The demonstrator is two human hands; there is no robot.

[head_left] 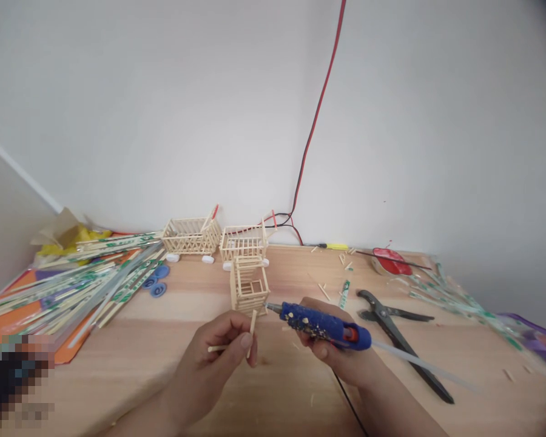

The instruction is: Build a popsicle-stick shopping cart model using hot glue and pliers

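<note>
- Left hand (213,358) pinches a short wooden stick (252,334) just before the stick-built basket (239,295).
- Right hand (332,359) grips the glue gun (325,326), glue stick (418,359) inside, nozzle (273,308) beside the basket.
- Left of the basket, printed wrappers (130,286) hold chopsticks (102,318).

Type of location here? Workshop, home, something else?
Probably a craft bench, home or workshop unclear: a glue gun in the right hand, small stick-built carts and paper-wrapped sticks on a wooden tabletop.
</note>
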